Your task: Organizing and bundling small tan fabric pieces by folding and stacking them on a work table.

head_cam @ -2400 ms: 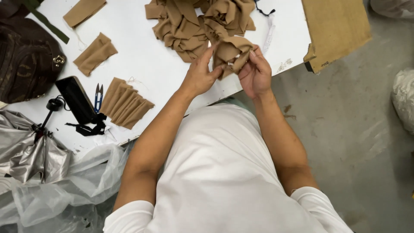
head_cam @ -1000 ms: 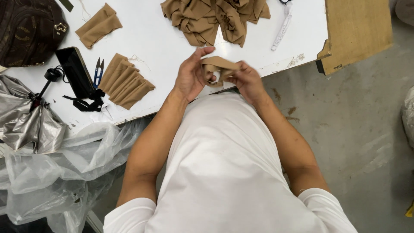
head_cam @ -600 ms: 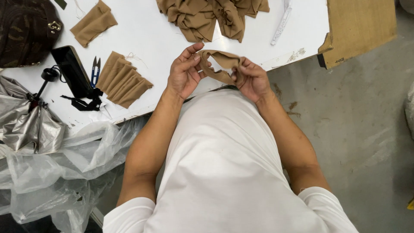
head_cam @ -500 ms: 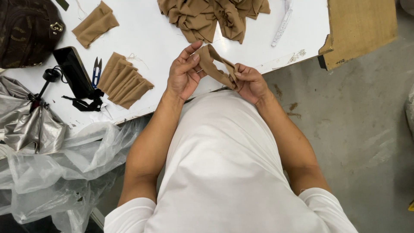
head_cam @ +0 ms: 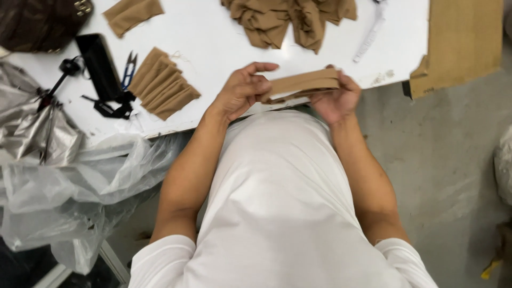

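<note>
1. Tan folded fabric strip [head_cam: 304,84] sits flat between your hands at the near edge of the white desk [head_cam: 224,37].
2. Your left hand [head_cam: 242,90] pinches one end, fingers curled; your right hand [head_cam: 336,96] cups the other.
3. A fanned stack of folded pieces [head_cam: 162,85] and blue snips [head_cam: 129,68] lie left; a loose fabric heap [head_cam: 288,16] lies beyond.

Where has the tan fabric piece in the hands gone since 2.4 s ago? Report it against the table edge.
Yes: the tan fabric piece moved off the heap toward the table edge, folded flat between both hands.
</note>
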